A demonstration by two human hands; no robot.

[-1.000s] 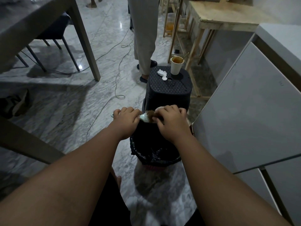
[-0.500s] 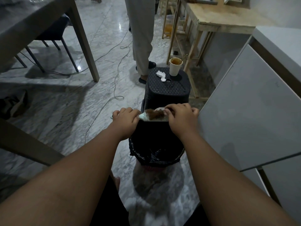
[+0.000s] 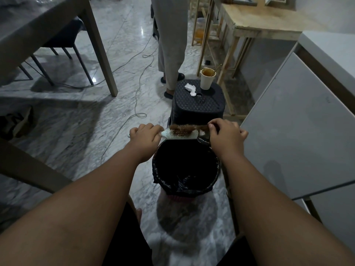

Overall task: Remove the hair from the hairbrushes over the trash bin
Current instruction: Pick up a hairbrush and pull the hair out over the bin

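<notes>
- The left hand (image 3: 145,136), fingers curled shut on the handle, holds the hairbrush (image 3: 181,133) level above the trash bin's (image 3: 159,169) far rim.
- The right hand (image 3: 225,136) pinches the brown hair (image 3: 184,128) at the brush's end, so pulled strands likely fall inside the trash bin.

One head-worn wide-angle view looks forward and steeply down, close over the trash bin (image 3: 186,166) toward twelve o'clock.

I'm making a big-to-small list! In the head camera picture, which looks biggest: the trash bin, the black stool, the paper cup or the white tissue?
1. trash bin
2. black stool, though it stands farther away, so it may really be closer in size
3. paper cup
4. white tissue, clearly smallest
</notes>
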